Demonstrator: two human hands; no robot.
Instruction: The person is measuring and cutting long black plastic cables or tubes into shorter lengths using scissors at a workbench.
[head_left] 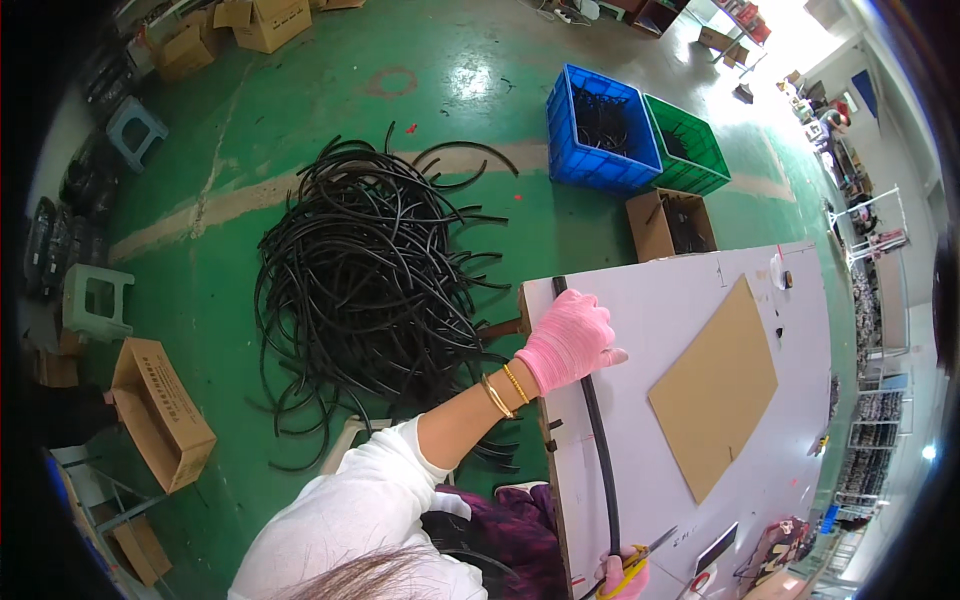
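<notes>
A long black rubber tube (602, 450) lies along the near edge of a white-topped table (600, 350). Over its far end my left hand (570, 340), in a pink knit glove, is closed around it, with a short piece sticking out beyond the fingers. At the tube's near end my right hand (628, 578), also in a pink glove, holds yellow-handled scissors (636, 565). Their blades point to the right, away from the tube. The frame's dark lower rim partly hides this hand, and whether it also grips the tube I cannot tell.
A brown cardboard sheet (715, 390) rests on the table. Left of it, a big tangled heap of black tubes (370, 270) covers the green floor. Beyond the table stand a blue crate (600, 165), a green crate (705, 178) and a cardboard box (650, 230). A phone (717, 548) lies near right.
</notes>
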